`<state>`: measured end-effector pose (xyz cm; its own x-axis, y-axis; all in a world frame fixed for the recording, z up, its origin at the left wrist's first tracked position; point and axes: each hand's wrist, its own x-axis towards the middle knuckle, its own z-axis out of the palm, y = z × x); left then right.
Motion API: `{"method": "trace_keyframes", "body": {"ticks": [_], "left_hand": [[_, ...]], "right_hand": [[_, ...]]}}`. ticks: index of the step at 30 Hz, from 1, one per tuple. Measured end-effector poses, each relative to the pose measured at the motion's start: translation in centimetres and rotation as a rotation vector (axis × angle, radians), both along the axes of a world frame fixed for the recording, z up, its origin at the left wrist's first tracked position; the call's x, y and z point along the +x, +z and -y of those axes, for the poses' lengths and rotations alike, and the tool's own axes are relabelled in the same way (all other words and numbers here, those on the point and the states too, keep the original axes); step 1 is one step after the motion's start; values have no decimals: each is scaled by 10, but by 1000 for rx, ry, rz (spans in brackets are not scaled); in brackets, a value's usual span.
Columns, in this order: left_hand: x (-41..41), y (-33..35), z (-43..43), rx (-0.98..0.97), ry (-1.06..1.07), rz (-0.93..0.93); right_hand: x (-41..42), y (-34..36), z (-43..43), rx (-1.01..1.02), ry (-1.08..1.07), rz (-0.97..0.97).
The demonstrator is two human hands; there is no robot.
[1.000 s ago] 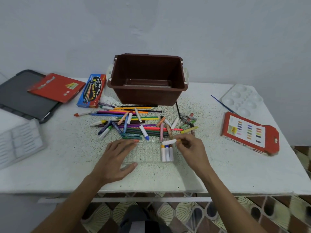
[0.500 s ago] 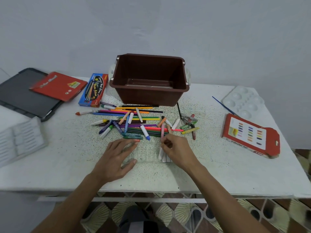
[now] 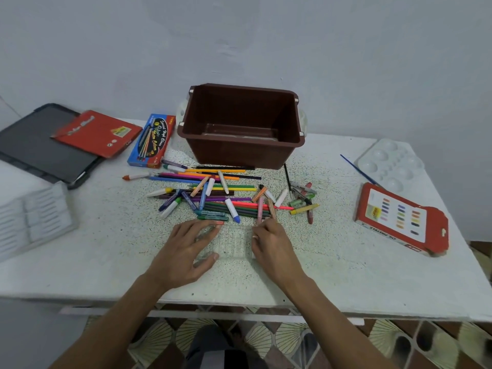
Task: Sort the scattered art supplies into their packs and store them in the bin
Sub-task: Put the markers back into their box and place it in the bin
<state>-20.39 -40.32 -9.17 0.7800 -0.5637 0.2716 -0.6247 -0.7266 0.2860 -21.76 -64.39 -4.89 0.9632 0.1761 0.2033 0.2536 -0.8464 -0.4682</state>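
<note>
At the front of the table, flat-fingered left hand steadies clear tray, right hand grip indiscernible; pile lies largely unsorted.

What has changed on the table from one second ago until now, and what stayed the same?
The right hand, which held a white pastel above the clear tray, came down onto the tray's right end, covering the pastels there; whether it let go is hidden. The left hand, the scattered pile and the bin stayed put.

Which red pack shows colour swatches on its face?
The red cardboard oil-pastel pack at right; the other red cardboard pack lies left on the dark grey tray.
</note>
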Motion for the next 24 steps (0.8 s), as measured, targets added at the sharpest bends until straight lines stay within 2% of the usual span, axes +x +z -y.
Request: {"method": "trace_keyframes", "body": {"ticks": [6, 12, 24], "left_hand": [[0, 0, 1, 8, 3, 20], [1, 1, 0, 32, 2, 20], [1, 0, 0, 13, -1, 22]], "right_hand": [[-4, 0, 1, -67, 45, 61], [-4, 2, -2, -286, 99, 156], [-12, -11, 8, -174, 128, 246]]}}
